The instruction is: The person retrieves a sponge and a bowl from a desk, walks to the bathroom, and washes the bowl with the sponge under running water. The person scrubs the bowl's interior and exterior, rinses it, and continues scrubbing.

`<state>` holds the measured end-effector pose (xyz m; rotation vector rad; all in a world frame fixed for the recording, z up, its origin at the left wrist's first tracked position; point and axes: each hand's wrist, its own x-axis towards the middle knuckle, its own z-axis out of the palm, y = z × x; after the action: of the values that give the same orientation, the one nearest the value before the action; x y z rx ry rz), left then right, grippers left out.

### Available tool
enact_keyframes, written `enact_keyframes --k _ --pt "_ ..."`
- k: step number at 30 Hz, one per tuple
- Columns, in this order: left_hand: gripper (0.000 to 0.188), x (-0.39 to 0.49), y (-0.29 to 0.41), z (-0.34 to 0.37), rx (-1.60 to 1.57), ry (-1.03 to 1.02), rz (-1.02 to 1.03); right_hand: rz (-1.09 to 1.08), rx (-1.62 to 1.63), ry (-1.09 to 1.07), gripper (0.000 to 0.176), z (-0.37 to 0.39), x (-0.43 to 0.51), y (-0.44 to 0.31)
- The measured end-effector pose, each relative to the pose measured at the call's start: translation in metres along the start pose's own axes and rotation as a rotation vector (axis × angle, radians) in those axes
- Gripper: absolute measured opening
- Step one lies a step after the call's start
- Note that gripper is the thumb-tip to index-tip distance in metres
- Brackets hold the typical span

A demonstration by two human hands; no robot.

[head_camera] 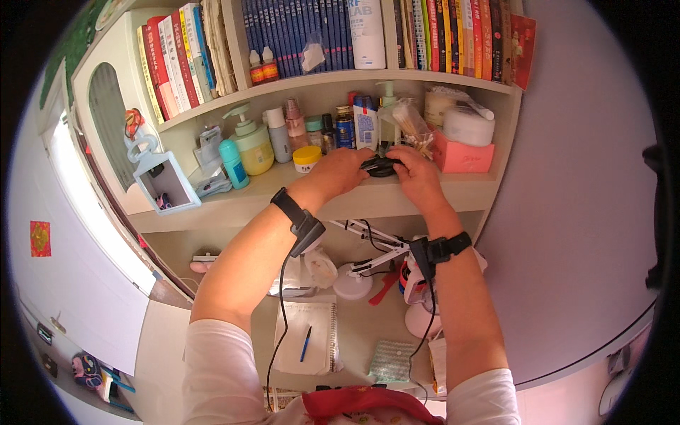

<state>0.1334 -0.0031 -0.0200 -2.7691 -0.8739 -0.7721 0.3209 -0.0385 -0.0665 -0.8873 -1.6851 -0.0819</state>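
Observation:
Both hands meet at the front of the middle shelf, around a coiled black cable. My left hand grips the coil's left side, and my right hand pinches its right side. Just left of my left hand stands a small jar with a yellow lid. Behind my right hand a clear bag of cotton swabs leans beside a pump bottle. A pink box with a white round jar on top is to its right.
Bottles, including a yellow pump bottle and a turquoise one, line the shelf. A blue-framed mirror hangs at left. Books fill the upper shelf. Below are a white desk lamp, red comb, notebook and pen.

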Motion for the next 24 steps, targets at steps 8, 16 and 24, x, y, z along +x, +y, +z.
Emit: enact_keyframes --k 8,16,24 --pt "0.024 0.006 -0.004 0.008 -0.148 0.108 0.066 0.045 0.121 -0.052 0.029 -0.004 -0.001 0.002" --pt "0.021 0.010 -0.007 0.008 -0.144 0.180 -0.065 0.090 0.016 0.015 0.030 -0.007 0.003 -0.001" --pt "0.019 0.008 0.005 -0.004 -0.237 0.014 -0.149 0.078 -0.014 -0.007 0.022 -0.006 0.004 -0.007"
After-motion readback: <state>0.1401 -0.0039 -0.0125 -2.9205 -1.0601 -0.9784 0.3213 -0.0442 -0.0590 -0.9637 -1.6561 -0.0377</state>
